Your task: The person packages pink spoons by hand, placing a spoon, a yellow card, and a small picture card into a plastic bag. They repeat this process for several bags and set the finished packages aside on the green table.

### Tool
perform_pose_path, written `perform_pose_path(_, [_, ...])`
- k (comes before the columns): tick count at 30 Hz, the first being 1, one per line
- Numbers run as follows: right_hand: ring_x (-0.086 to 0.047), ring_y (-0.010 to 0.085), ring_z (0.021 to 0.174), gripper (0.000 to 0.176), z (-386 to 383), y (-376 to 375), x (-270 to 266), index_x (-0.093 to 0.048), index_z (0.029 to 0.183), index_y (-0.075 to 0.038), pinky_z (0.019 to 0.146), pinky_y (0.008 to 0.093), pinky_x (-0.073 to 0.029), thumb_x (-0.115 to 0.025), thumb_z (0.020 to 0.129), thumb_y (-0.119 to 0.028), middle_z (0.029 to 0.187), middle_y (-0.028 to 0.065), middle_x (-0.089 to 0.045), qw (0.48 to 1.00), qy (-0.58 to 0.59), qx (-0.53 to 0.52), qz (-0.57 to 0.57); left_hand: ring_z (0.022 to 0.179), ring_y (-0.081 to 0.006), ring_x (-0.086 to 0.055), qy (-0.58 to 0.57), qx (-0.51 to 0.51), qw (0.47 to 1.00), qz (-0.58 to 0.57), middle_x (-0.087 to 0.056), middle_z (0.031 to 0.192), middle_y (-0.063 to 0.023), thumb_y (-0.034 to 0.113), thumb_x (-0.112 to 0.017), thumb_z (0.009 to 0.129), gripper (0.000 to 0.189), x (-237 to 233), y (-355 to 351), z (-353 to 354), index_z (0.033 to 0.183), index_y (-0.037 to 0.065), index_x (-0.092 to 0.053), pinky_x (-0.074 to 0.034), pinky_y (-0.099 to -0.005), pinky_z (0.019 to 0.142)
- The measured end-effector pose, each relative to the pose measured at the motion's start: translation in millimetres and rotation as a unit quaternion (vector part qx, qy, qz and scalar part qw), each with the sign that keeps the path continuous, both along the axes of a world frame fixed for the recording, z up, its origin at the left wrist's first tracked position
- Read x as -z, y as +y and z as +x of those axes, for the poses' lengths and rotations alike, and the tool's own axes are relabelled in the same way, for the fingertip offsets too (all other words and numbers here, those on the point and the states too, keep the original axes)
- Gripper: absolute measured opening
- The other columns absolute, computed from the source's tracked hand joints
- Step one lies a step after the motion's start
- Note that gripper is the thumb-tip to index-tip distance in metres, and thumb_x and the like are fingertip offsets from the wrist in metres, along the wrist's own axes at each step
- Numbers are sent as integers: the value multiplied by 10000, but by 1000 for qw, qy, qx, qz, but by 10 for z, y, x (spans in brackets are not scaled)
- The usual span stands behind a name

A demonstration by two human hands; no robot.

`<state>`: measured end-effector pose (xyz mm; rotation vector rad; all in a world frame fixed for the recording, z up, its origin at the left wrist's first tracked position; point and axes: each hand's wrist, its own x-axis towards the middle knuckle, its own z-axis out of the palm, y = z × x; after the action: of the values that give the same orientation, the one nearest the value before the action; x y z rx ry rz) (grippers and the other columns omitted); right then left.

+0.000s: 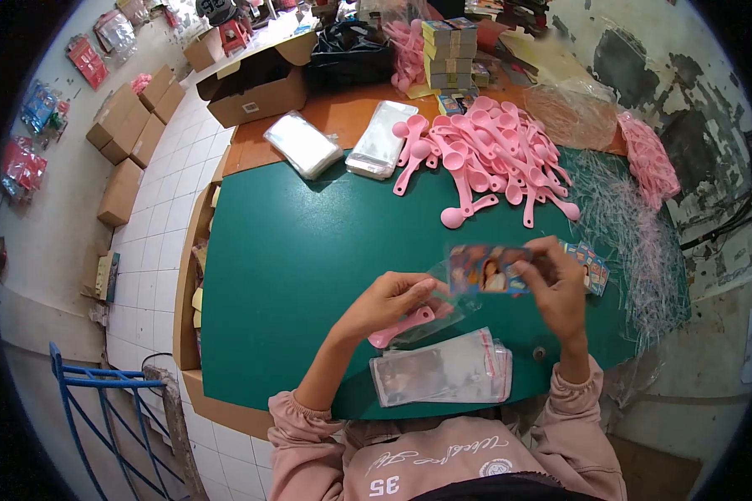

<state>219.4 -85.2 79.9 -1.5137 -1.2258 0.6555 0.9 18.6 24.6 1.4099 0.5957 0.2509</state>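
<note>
"Two hands, lower centre of the frame. State of each?"

"Left hand (pixel 386 302): fingers closed on one clear bag (pixel 448 319). Right hand (pixel 560 288): fingers closed on one printed card (pixel 486 269), blurred, held at the bag's upper edge."

"Pink spoon (pixel 403 327), single?"

"One, just below the left hand, handle overlapping the bag. Inside or beneath, cannot tell."

"Nearby stock?"

"One stack of clear sleeves (pixel 443 369), fanned, pinkish strips at right, on the green bench (pixel 292 267) at its near edge. Other printed cards (pixel 595 270), partly hidden behind the right hand."

"Upper part of the frame?"

"One heap of pink spoons (pixel 497 154), right of centre. Two stacks of clear packaging, left stack (pixel 303 145) and right stack (pixel 381 140), side by side, left of the heap. One open carton (pixel 259 93), upper left, beyond them."
</note>
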Motion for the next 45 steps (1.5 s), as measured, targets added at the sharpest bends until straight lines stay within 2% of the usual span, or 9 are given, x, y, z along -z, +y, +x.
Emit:
perform_pose_path(4, [-566, 87, 690, 124, -47, 84, -16, -548, 915, 4, 605, 238, -471, -597, 809, -35, 761, 62, -608, 984, -107, -137, -44, 765, -94, -576, 53, -11, 996, 66, -634, 837, -78, 274, -396, 950, 363, -60, 14, -19, 987, -33, -586, -485, -223, 672])
perform_pose_path(10, [-580, 88, 682, 108, -104, 115, -106, -555, 894, 17, 579, 253, -470, -591, 796, -11, 759, 79, -607, 999, 34, 7, -11, 719, -77, -539, -5, -31, 1000, -1, -624, 809, -62, 280, -412, 945, 354, -60, 22, -21, 961, -22, -596, -464, -223, 625])
perform_pose_path(15, [-574, 122, 632, 110, -133, 145, -65, -538, 855, 17, 568, 260, -465, -609, 784, -28, 721, 90, -586, 986, -119, -113, -17, 673, -59, -500, 12, -9, 998, 57, -599, 775, -29, 292, -436, 936, 368, 9, 72, -20, 974, -38, -594, -452, -226, 595])
perform_pose_path(26, [-530, 139, 565, 166, -174, 324, -38, -488, 809, 21, 538, 273, -445, -636, 754, -32, 668, 102, -541, 969, -87, -223, -59, 575, -46, -412, 124, 73, 984, 110, -521, 658, 21, 323, -456, 924, 402, -198, 112, -74, 976, -52, -591, -393, -230, 487])
perform_pose_path(32, [-536, 130, 569, 170, -156, 342, -52, -489, 806, 16, 531, 272, -443, -639, 744, -33, 663, 97, -542, 963, -74, -240, -102, 527, -94, -401, 0, 53, 991, 119, -489, 564, -44, 337, -454, 920, 413, -154, 69, -64, 902, -48, -603, -384, -282, 485])
perform_pose_path(35, [-543, 145, 574, 169, -203, 328, -24, -490, 808, 13, 536, 280, -445, -637, 744, -42, 666, 103, -545, 965, -70, -241, -80, 582, -89, -445, 143, 105, 974, 143, -522, 608, -57, 319, -450, 923, 390, -164, 134, -82, 942, -42, -598, -407, -264, 534])
perform_pose_path(38, [-549, 169, 581, 170, -256, 357, 3, -495, 813, 11, 550, 289, -450, -636, 745, -56, 670, 109, -549, 951, -81, -286, -83, 652, -93, -508, -4, 123, 989, 88, -607, 722, -51, 304, -441, 931, 373, -55, 105, -38, 1017, -25, -597, -442, -261, 596])
perform_pose_path(40, [-552, 181, 585, 170, -300, 383, 43, -500, 817, 11, 559, 293, -454, -635, 745, -63, 672, 109, -551, 939, -90, -318, -93, 658, -126, -537, -23, 116, 991, 53, -620, 752, -89, 293, -450, 926, 422, -27, 74, 9, 1232, 3, -454, -439, -274, 621])
perform_pose_path(45, [-540, 170, 609, 214, -327, 459, 397, -503, 738, 16, 584, 297, -438, -679, 712, -104, 672, 101, -550, 949, -94, -301, -2, 690, -132, -560, 76, 41, 986, 139, -622, 799, -102, 295, -503, 899, 668, -253, -19, 21, 1391, 52, -122, -441, -275, 641])
